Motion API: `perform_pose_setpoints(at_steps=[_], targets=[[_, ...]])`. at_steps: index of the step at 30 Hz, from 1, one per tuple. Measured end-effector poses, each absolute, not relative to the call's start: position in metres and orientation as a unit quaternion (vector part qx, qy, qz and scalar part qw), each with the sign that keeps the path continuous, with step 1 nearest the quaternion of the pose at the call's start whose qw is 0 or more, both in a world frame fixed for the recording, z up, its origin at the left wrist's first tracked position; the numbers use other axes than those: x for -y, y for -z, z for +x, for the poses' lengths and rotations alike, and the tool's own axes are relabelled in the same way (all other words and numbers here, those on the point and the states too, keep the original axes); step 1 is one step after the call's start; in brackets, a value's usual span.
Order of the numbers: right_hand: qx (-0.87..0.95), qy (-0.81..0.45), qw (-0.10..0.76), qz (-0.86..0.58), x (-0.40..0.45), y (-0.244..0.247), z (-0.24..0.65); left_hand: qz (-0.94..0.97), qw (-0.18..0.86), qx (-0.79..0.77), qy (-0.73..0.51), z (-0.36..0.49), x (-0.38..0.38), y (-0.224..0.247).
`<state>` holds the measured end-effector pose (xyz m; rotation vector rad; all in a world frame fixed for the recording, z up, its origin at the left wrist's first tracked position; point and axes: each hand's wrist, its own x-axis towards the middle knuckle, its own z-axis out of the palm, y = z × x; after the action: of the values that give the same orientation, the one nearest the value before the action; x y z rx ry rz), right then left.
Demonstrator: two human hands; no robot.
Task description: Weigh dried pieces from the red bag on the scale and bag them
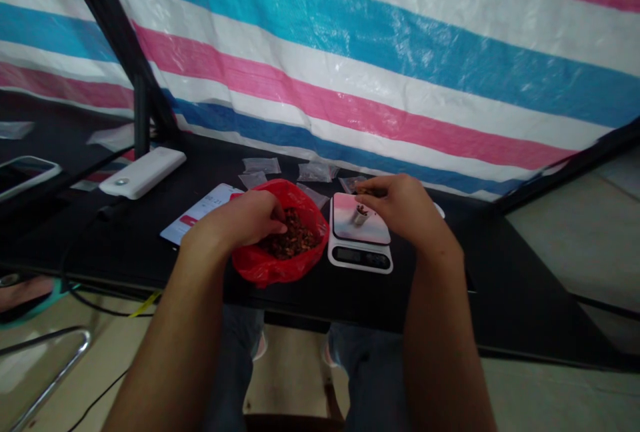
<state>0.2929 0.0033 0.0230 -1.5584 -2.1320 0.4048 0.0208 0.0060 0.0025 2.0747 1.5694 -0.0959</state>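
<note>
A red plastic bag (260,272) lies open on the black table, with small brown pieces (295,239) inside. My left hand (257,219) reaches into it, fingers pinched at the pieces; whether anything is between them is hidden. Right of the bag is a white digital scale (360,259). On its plate stands a small metal cup (360,215) with brown bits at its mouth. Just above and to the right of the cup, my right hand (397,202) holds some brown pieces (373,191) between closed fingers.
Clear plastic bags (315,172) lie behind the red bag and scale. To the left are a lit phone (200,212), a white power bank (145,172), a black frame post (141,115) and another phone (25,175). A striped sheet (350,72) hangs behind the table (300,299).
</note>
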Motion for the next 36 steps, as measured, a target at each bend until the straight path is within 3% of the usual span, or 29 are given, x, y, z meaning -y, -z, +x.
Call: perform_pose_setpoints(at_steps=[16,36], targets=[[0.776,-0.136,0.159,-0.596,-0.01,-0.013,0.306,0.779,0.273,-0.563,0.034,0.026,-0.008,0.0],[0.777,-0.143,0.174,-0.588,-0.009,-0.014,0.305,0.781,0.273,-0.56,0.044,0.027,-0.006,-0.004]])
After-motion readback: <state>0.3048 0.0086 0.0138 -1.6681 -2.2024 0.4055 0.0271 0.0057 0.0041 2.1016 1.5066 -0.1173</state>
